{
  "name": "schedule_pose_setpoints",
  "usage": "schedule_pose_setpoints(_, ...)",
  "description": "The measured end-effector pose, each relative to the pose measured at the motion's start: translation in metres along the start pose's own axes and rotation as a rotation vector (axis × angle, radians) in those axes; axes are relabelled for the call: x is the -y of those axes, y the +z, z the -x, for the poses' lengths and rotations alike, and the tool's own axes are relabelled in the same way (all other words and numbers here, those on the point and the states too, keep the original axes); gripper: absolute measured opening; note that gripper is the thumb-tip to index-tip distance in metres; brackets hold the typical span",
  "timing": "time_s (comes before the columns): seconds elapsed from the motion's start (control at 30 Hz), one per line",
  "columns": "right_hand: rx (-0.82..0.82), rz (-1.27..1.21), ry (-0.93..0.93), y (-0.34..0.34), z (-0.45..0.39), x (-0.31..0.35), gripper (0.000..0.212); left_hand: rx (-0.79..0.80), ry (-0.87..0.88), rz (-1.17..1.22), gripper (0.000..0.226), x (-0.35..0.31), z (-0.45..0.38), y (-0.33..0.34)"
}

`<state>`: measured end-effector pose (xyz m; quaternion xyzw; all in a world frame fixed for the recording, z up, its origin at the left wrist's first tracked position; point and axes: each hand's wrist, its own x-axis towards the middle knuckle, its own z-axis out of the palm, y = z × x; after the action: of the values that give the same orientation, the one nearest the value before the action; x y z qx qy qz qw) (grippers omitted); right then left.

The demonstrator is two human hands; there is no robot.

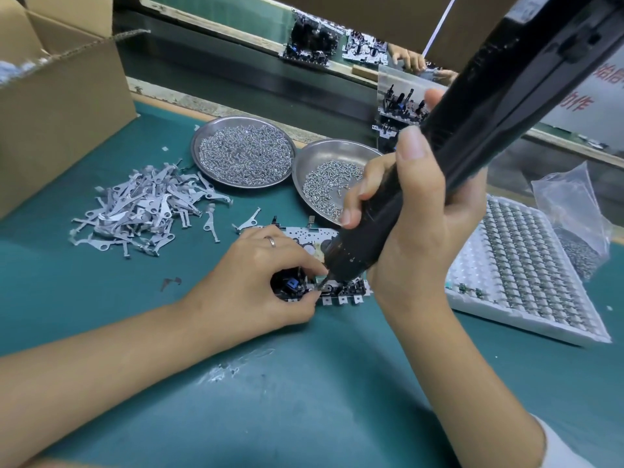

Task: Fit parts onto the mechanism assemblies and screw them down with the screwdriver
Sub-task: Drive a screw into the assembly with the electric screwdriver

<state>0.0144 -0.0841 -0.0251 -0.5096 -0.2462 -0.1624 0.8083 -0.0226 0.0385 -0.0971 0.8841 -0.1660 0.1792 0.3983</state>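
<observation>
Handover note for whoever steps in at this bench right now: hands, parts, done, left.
Right hand grips the electric screwdriver, tilted, bit down on the mechanism assembly.
Left hand pinches a small part at the bit tip, steadying the assembly on the green mat.
Supplies: lever pile at left, two screw dishes behind, white parts tray at right.
Done: part fitted, bit on it.
Left: finish this screw; whether others are in cannot be seen.

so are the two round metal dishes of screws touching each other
Touching: the head view shows the right round metal dish, tilted, with its rim meeting the rim of the left round metal dish, no gap visible.
</observation>
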Motion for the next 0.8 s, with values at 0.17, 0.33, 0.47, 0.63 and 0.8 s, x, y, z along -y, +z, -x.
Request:
schedule_pose_setpoints(0.17, -0.047, 0.033, -0.035, -0.008, -0.006, 0.001, 0.016, 0.006, -0.011, 0.000, 0.020, -0.001, 0.000, 0.000)
schedule_pose_setpoints(0.33, -0.048, 0.067, 0.094, -0.006, -0.007, -0.007, 0.011, 0.006, -0.003, -0.029, 0.020, -0.001, 0.001, -0.001)
schedule_pose_setpoints(0.47, -0.029, 0.065, 0.097, -0.007, -0.007, -0.005, 0.011, -0.001, 0.013, -0.033, 0.020, -0.001, 0.001, 0.000)
schedule_pose_setpoints(0.63, -0.005, 0.130, 0.094, -0.012, -0.008, -0.003, 0.025, -0.007, 0.048, -0.038, 0.023, 0.000, 0.000, -0.001)
schedule_pose_setpoints(0.8, -0.204, 0.388, -0.208, -0.037, 0.009, -0.009, 0.035, -0.077, 0.018, 0.066, 0.033, -0.002, -0.002, -0.005)
